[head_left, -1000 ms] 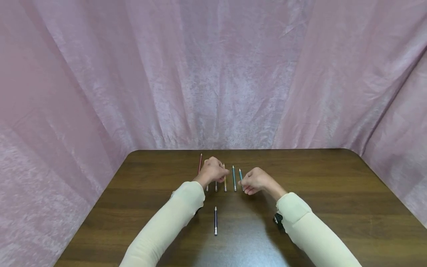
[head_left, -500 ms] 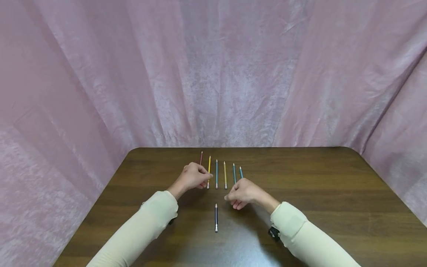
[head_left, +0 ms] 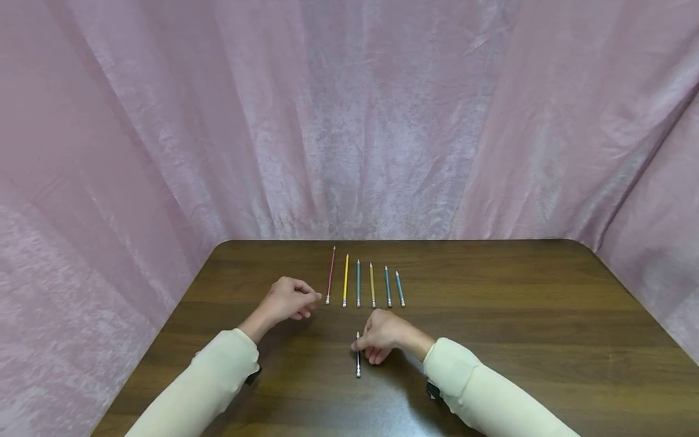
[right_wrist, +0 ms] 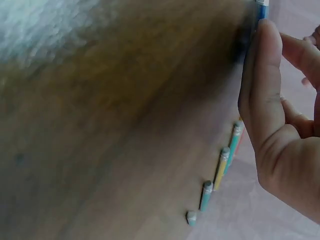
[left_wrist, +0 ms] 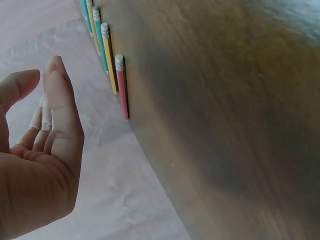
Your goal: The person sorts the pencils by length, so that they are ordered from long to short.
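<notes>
A dark blue pencil point(head_left: 358, 367) with a white eraser lies toward the front, its tip pointing away. My right hand point(head_left: 384, 332) reaches over its middle, thumb and forefinger pinching it; in the right wrist view the thumb hides most of that pencil point(right_wrist: 262, 11). My left hand point(head_left: 287, 298) hovers left of the row of pencils, fingers loosely bent and holding nothing. Nearest to it is a red pencil point(head_left: 330, 276), longest in the row. Beside that run a yellow pencil point(head_left: 346, 280), a blue-green pencil point(head_left: 358, 283), a dull yellow pencil point(head_left: 372, 285) and shorter teal pencils point(head_left: 388, 287).
The pencils stand in a spaced row by length, eraser ends nearly level toward me. They lie on a brown wooden table point(head_left: 491, 291) with rounded far corners. A pink velvet curtain point(head_left: 349, 121) hangs behind and along both sides.
My left hand has drawn back leftward, away from the row. My right hand has left the shortest teal pencil and come nearer to the dark blue pencil. The pencils keep their places.
</notes>
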`<state>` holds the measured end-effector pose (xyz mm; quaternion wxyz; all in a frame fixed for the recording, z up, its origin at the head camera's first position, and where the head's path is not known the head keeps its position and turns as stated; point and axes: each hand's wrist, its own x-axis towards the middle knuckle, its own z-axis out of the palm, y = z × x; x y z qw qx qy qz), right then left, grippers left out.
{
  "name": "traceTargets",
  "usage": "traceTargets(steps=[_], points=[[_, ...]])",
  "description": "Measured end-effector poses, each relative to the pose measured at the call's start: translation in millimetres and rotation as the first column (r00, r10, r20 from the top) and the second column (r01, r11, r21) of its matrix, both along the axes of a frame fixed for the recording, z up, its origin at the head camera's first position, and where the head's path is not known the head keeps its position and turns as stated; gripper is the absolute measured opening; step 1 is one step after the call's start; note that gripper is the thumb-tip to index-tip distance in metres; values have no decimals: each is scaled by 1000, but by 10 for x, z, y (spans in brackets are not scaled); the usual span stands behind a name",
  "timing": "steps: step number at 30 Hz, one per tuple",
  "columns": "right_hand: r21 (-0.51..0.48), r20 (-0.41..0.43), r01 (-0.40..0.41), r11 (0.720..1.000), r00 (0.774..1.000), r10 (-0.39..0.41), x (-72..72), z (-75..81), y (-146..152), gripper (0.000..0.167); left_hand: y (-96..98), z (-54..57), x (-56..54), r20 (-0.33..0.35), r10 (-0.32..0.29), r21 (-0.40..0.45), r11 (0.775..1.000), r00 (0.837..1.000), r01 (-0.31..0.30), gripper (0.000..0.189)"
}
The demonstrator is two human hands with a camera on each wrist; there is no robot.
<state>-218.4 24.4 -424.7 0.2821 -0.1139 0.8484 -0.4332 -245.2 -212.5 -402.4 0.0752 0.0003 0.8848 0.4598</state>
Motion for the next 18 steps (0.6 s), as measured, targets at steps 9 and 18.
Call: traceTargets(steps=[9, 18], points=[[159, -77, -19, 987, 997, 31, -44, -4, -92, 31, -89, -5, 78, 18, -9, 36, 999, 1000, 9, 19], [204, -99, -13, 979, 995, 34, -97, -15, -150, 26, -169, -40, 105, 24, 2, 39, 999, 1000, -3, 21]])
